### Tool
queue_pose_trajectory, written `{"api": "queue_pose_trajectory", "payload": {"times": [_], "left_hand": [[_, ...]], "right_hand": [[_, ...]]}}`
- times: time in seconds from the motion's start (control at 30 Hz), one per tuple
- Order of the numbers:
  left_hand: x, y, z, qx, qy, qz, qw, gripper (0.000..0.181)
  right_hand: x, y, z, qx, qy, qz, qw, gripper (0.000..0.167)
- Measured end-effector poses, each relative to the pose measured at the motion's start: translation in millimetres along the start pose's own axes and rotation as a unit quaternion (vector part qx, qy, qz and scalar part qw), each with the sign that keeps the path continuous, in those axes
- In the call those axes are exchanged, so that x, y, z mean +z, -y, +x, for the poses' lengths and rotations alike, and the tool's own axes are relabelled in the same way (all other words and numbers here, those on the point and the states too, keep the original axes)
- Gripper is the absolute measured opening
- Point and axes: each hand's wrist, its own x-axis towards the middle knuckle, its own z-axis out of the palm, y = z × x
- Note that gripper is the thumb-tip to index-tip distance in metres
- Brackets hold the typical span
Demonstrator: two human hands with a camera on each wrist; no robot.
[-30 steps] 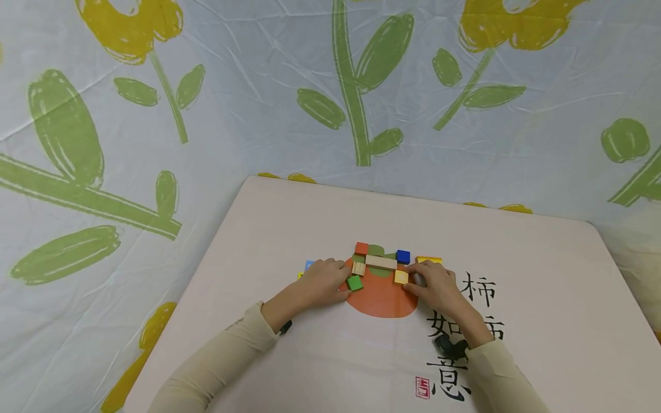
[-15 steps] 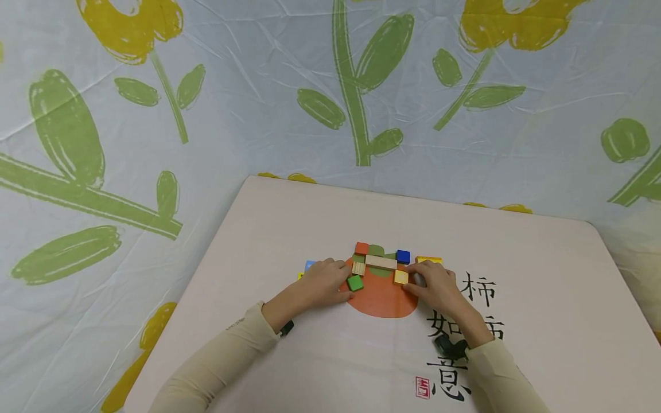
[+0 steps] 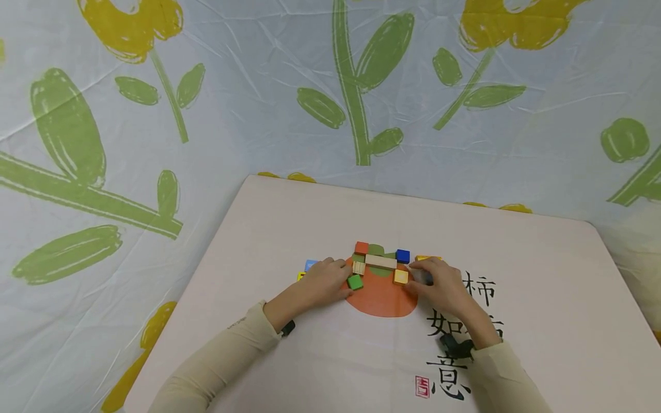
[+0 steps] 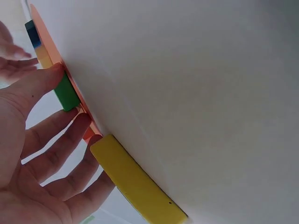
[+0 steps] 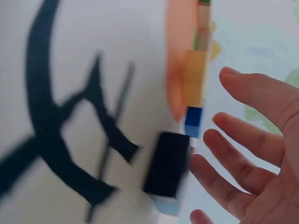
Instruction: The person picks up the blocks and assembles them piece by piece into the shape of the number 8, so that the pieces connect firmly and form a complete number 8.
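Note:
A green block stands on the orange persimmon print, between the thumb and index finger of my left hand. In the left wrist view, the thumb and index finger pinch the green block at its two ends. My right hand is just right of a yellow-orange block, fingers spread and loosely bent. The right wrist view shows a gap between those fingers and the yellow-orange block. A plain wood bar joins the row, with a striped wood block at its left.
A red block and a dark blue block sit behind the bar. A light blue block and a yellow block lie by the left hand. A black-faced block stands near the right fingers. Patterned cloth rises behind the table.
My right hand has drawn back slightly to the right, its fingers coming away from the yellow-orange block. The left hand and the blocks stay almost where they were.

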Motion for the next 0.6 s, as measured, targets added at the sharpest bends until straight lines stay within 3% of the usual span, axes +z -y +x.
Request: {"api": "queue_pose_trajectory", "payload": {"times": [0.3,0.6], "left_hand": [[-2.8,-0.3,1.7,-0.003,0.015,-0.008,0.9999,0.038],[-3.9,-2.5,1.1,-0.005,0.022,-0.013,0.9997,0.038]], "right_hand": [[-28.7,5.7,-20.3,0.0,-0.114,0.022,0.9932,0.036],[-42.1,6.5,-42.3,0.016,-0.145,0.018,0.9891,0.035]]}}
